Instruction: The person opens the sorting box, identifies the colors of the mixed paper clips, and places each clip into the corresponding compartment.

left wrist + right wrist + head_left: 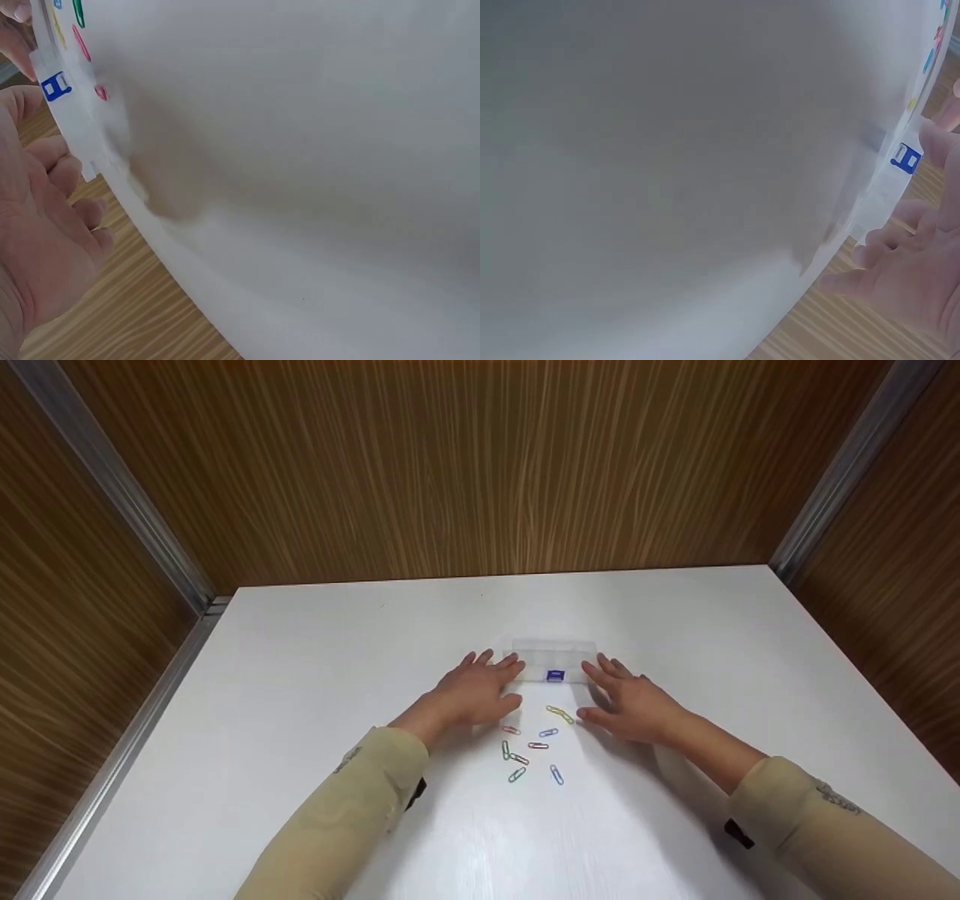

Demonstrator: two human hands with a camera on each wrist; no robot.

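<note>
A small clear plastic box (553, 654) with a blue latch (555, 676) lies shut on the white table (300, 675). My left hand (491, 679) lies flat with straight fingers, its fingertips at the box's left end. My right hand (615, 686) lies flat the same way at the right end. Several coloured paper clips (534, 744) are scattered on the table just in front of the box, between my wrists. The left wrist view shows the left hand (45, 225) beside the box (75, 127). In the right wrist view the right hand (911, 281) is beside the box (877, 199).
Wood-grain walls (480, 465) with metal corner strips (112, 487) close in the table at the back and on both sides. Bare tabletop stretches to the left and right of my hands and behind the box.
</note>
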